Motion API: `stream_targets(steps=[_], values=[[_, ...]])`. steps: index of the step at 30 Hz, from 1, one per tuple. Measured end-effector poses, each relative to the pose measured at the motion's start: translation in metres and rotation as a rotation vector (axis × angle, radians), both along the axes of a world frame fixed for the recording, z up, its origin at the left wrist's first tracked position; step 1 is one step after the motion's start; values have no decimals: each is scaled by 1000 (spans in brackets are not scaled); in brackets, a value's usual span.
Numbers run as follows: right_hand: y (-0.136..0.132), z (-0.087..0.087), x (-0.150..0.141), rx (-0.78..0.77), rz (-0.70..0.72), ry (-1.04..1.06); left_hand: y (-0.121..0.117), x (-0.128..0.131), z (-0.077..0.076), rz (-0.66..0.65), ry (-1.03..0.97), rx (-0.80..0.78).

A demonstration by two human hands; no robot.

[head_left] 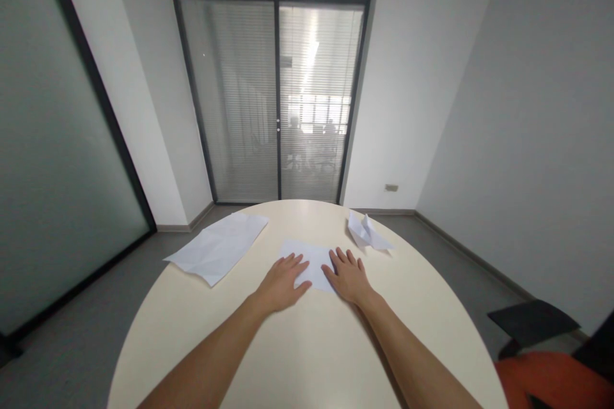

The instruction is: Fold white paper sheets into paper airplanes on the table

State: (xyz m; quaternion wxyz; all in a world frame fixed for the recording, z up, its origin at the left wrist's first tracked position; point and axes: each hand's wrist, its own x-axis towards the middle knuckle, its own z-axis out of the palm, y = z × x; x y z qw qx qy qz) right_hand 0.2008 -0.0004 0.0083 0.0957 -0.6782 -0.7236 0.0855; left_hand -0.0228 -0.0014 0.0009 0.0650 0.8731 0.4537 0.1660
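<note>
A sheet of white paper (315, 266) lies flat on the round, cream-coloured table (292, 358), between and partly under my hands. My left hand (284, 282) rests palm down on its left side, with the fingers spread. On the right side, my right hand (349, 276) lies palm down too, its fingers apart and pointing away from me. Neither hand grips anything. The parts of the paper below my palms are hidden.
Toward the table's far left lies a larger creased sheet of paper (218, 246). A folded paper boat (367, 232) sits at the far right. An orange chair with a black armrest (533, 321) stands by the right edge. Beyond are glass doors (230, 102) with blinds.
</note>
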Motion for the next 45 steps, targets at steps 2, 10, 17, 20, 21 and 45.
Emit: stream_targets(steps=[2, 10, 17, 20, 21, 45], values=[[0, 0, 1, 34, 16, -1, 1, 1, -3, 48, 19, -38], [3, 3, 5, 163, 156, 69, 5, -2, -5, 279, 80, -21], [-8, 7, -4, 68, 342, 140, 3, -5, -6, 216, 67, -35], [-8, 7, -4, 25, 334, 131, 4, -5, -5, 188, 46, -26], [-8, 7, -4, 20, 335, 131, 4, -5, -5, 181, 40, -21], [5, 10, 28, 133, 329, 355, 5, -11, 15, 257, -215, -5]])
